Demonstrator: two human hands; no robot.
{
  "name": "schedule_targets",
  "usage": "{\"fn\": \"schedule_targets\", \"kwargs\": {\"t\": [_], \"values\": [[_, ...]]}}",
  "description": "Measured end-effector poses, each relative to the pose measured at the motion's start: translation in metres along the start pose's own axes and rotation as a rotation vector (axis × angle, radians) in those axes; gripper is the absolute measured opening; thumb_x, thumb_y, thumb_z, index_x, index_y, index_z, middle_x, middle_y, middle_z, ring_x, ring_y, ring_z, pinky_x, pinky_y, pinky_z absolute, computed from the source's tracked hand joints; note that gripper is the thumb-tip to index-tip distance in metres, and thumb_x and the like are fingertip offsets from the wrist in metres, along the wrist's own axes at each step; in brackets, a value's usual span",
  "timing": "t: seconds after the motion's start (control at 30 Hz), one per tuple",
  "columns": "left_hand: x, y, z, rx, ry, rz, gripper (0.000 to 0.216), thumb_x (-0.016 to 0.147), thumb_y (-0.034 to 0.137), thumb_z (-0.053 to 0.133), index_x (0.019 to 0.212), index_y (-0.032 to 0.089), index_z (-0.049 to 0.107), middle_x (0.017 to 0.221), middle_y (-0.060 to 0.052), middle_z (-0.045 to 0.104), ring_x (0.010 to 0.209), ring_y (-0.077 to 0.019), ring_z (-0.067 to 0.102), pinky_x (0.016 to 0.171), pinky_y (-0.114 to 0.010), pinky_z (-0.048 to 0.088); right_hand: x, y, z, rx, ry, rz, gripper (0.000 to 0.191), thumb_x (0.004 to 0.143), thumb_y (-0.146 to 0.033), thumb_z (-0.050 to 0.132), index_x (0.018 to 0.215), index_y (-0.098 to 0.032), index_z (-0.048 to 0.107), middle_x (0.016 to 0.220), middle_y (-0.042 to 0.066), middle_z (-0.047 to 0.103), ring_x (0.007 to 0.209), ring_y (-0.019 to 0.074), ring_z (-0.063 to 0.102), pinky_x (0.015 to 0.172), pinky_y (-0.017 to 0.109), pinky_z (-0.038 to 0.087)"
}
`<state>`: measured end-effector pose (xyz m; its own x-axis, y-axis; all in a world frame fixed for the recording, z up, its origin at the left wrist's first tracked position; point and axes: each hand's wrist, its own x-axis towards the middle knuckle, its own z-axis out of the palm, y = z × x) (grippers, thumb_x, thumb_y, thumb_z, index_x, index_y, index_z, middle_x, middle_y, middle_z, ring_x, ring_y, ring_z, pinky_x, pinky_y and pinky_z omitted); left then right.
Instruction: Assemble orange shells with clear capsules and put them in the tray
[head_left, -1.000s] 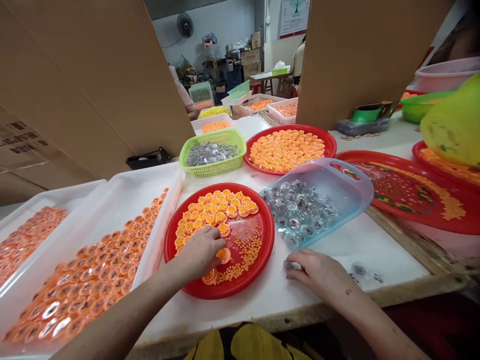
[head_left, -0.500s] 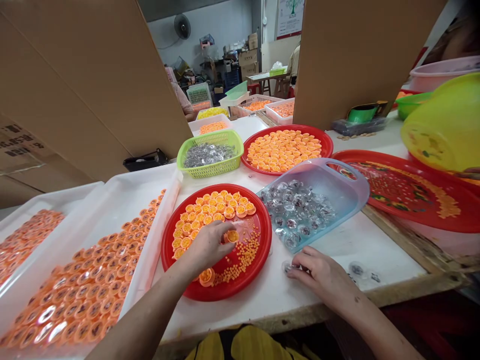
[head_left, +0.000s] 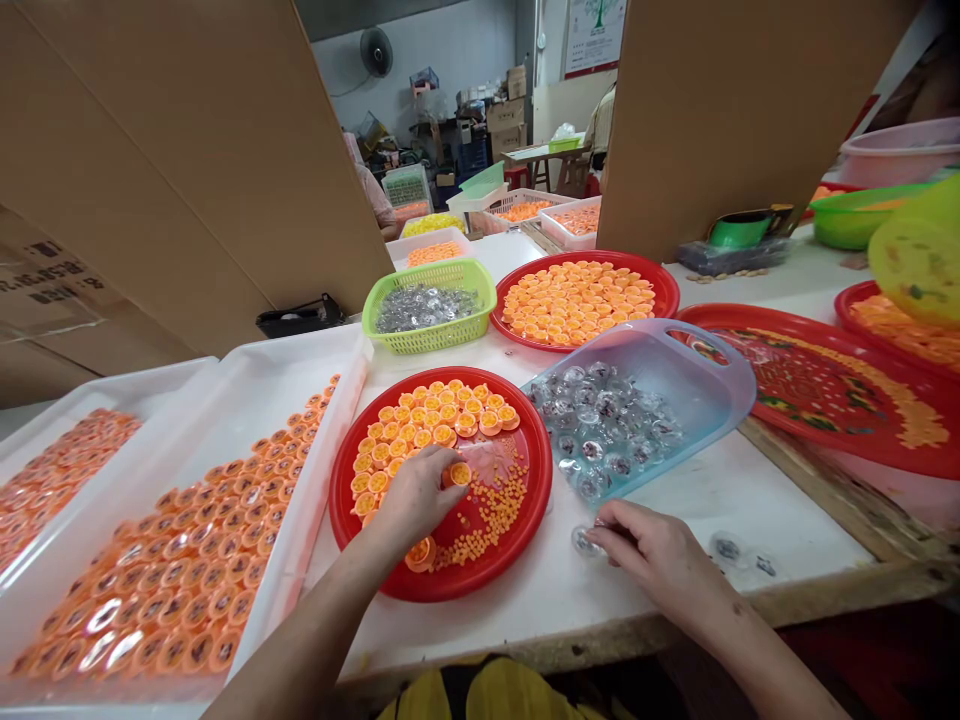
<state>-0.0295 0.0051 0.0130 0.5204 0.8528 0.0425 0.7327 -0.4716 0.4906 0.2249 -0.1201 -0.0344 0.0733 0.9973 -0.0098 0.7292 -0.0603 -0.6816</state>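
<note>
My left hand [head_left: 417,492] is over a round red tray [head_left: 541,490], its thumb and fingers pinching a small round orange cup [head_left: 460,474]. On that tray lie many similar cups [head_left: 405,415] with yellow insides, and tiny orange beads [head_left: 491,510] spread along the right and front. My right hand [head_left: 651,552] is on the white table beside the tray, its thumb and fingertips closed on a clear round plastic piece [head_left: 583,541] with a dark print. Just behind it stands a translucent blue scoop-shaped basket [head_left: 705,420] with many such clear pieces.
Left are white trays [head_left: 259,375] of finished-looking orange pieces. Behind stand a green basket [head_left: 431,340] of clear parts and a red tray [head_left: 667,300] of orange cups. A patterned red tray [head_left: 810,400] lies right; loose clear pieces [head_left: 726,546] are near the wooden table edge [head_left: 810,590].
The view has shifted slightly. My left hand still has the orange cup, drawn in closer to its fingers. The clear piece at my right fingertips shows more fully. The yellow bowl at right has moved away rightward.
</note>
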Motion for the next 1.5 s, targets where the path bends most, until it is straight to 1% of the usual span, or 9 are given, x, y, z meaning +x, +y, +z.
{"fn": "schedule_targets", "kwargs": {"t": [0.1,0.23,0.37,0.5,0.8,1.0,1.17,1.37,1.5], "values": [[-0.004,0.0,0.002,-0.028,0.035,-0.022,0.019,0.077,0.023,0.059,0.094,0.019,0.062,0.096,-0.006,0.065,0.083,-0.0192,0.06,0.075,-0.033,0.047,-0.001,-0.003,0.0,0.166,-0.044,0.051,0.016,0.086,-0.033,0.048,0.089,-0.023,0.06,0.078,0.0,0.064,0.068,0.0163,0.06,0.064,0.028,0.047],[-0.009,0.002,0.002,-0.258,0.049,-0.122,0.024,0.076,0.033,0.063,0.097,0.02,0.062,0.079,-0.001,0.062,0.065,-0.014,0.056,0.061,-0.027,0.044,-0.001,-0.013,0.0,0.451,-0.057,0.082,0.027,0.087,-0.032,0.049,0.112,-0.024,0.052,0.083,0.0,0.062,0.071,0.0158,0.063,0.068,0.029,0.051],[-0.009,-0.003,0.016,-0.618,-0.102,-0.206,0.03,0.074,0.039,0.066,0.095,0.018,0.06,0.067,0.003,0.055,0.057,-0.0099,0.05,0.053,-0.023,0.039,0.003,-0.019,0.005,0.653,-0.112,0.064,0.017,0.087,-0.033,0.051,0.1,-0.022,0.052,0.077,-0.002,0.059,0.069,0.015,0.062,0.063,0.028,0.051],[-0.008,-0.004,0.029,-0.78,-0.143,-0.255,0.033,0.071,0.036,0.069,0.096,0.017,0.06,0.074,0.0,0.059,0.061,-0.0101,0.052,0.056,-0.023,0.041,0.008,-0.019,0.007,0.65,-0.11,0.061,0.018,0.087,-0.034,0.052,0.098,-0.02,0.057,0.077,-0.001,0.059,0.069,0.014,0.06,0.065,0.029,0.05],[-0.002,0.008,0.042,-0.665,-0.047,-0.096,0.027,0.07,0.027,0.067,0.094,0.018,0.06,0.089,-0.002,0.063,0.062,-0.0092,0.049,0.055,-0.022,0.041,0.041,-0.056,0.017,0.897,-0.086,0.065,0.025,0.079,-0.038,0.064,0.092,-0.018,0.059,0.069,-0.002,0.06,0.061,0.0129,0.06,0.058,0.027,0.049],[-0.007,0.005,0.04,-0.891,-0.172,-0.061,0.031,0.073,0.023,0.065,0.104,0.016,0.063,0.092,-0.006,0.068,0.075,-0.0152,0.061,0.067,-0.026,0.048,0.066,-0.067,0.038,0.819,-0.169,0.056,0.023,0.077,-0.035,0.065,0.093,-0.019,0.064,0.079,-0.002,0.064,0.059,0.01,0.058,0.06,0.026,0.049],[-0.01,0.005,0.032,-1.085,-0.206,-0.081,0.032,0.073,0.018,0.063,0.104,0.014,0.06,0.1,-0.008,0.067,0.084,-0.0168,0.064,0.073,-0.027,0.049,0.067,-0.071,0.032,0.669,-0.155,0.028,0.019,0.077,-0.034,0.066,0.087,-0.018,0.065,0.077,0.0,0.066,0.066,0.0132,0.06,0.062,0.027,0.05],[-0.013,0.01,0.032,-0.78,-0.107,-0.096,0.018,0.069,0.018,0.061,0.086,0.016,0.068,0.069,0.0,0.064,0.06,-0.0123,0.055,0.057,-0.023,0.041,0.061,-0.084,0.016,0.236,-0.168,-0.16,0.016,0.079,-0.029,0.062,0.091,-0.021,0.068,0.082,0.002,0.066,0.073,0.0159,0.061,0.065,0.028,0.048],[-0.013,0.01,0.036,-0.855,-0.109,-0.082,0.023,0.065,0.014,0.062,0.088,0.015,0.066,0.075,-0.002,0.065,0.065,-0.0138,0.057,0.058,-0.023,0.042,0.058,-0.093,0.008,0.048,-0.186,-0.239,0.012,0.078,-0.023,0.062,0.09,-0.022,0.066,0.079,0.0,0.066,0.068,0.0143,0.061,0.063,0.026,0.048]]}}
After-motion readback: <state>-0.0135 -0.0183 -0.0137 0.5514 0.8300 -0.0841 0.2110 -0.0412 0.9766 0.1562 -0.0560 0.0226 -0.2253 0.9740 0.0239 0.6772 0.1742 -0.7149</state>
